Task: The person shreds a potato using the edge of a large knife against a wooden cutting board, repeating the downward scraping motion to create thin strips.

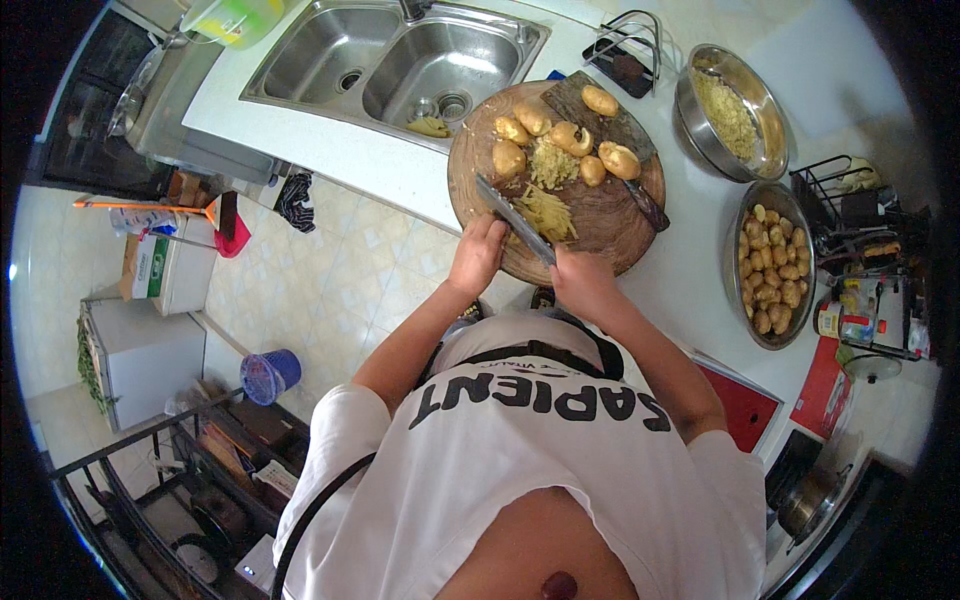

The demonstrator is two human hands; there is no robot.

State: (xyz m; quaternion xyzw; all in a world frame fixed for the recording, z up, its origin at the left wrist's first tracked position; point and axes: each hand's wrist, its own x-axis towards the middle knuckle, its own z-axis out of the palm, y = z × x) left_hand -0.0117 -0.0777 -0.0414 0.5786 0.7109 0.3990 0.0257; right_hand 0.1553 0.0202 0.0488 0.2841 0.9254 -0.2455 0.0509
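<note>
My right hand (581, 281) is closed round the handle of a kitchen knife (517, 223), its blade angled to the upper left over a round wooden chopping board (615, 247). At the board's near left edge, my left hand (478, 253) has its fingers bent beside the blade; whether they hold a piece of potato is hidden. Potato strips (546, 214) lie just right of the blade, with a heap of finely cut potato (553, 166) beyond them. Several whole or cut potatoes (509, 159) sit around the far part. A dark cleaver (600, 124) rests on the board's far right.
Left beyond the board is a steel double sink (442, 64) with peelings in the right basin. To the right stand a steel bowl of cut potato (776, 142) and a steel bowl of small potatoes (735, 300). A phone (619, 67) leans in a wire rack (657, 45).
</note>
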